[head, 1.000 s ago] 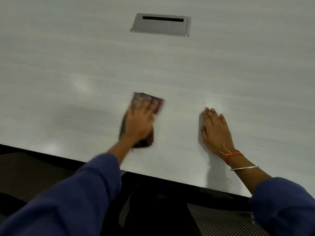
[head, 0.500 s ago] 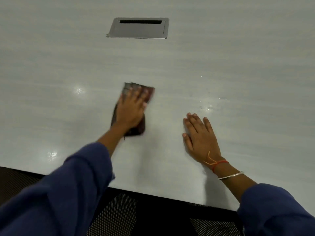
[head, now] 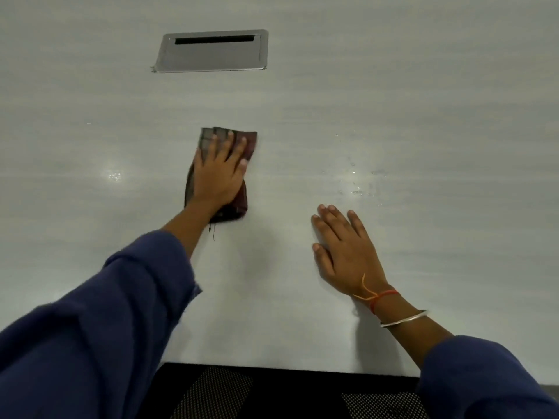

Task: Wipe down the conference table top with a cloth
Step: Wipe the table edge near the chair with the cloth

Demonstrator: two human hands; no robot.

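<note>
A folded dark checked cloth (head: 249, 140) lies flat on the pale grey conference table top (head: 423, 116). My left hand (head: 219, 173) presses down on the cloth with fingers spread, covering most of it. My right hand (head: 343, 251) rests flat on the bare table to the right of the cloth, fingers together, holding nothing. Small wet spots (head: 358, 186) glisten on the surface just beyond my right hand.
A rectangular metal cable hatch (head: 211, 52) is set into the table beyond the cloth. The table's near edge (head: 287, 368) runs across the bottom, with a dark mesh chair (head: 217, 391) below it.
My left hand has pushed the cloth further from the table's near edge, towards the hatch. My right hand stays flat on the table. The view has shifted forward over the table.
</note>
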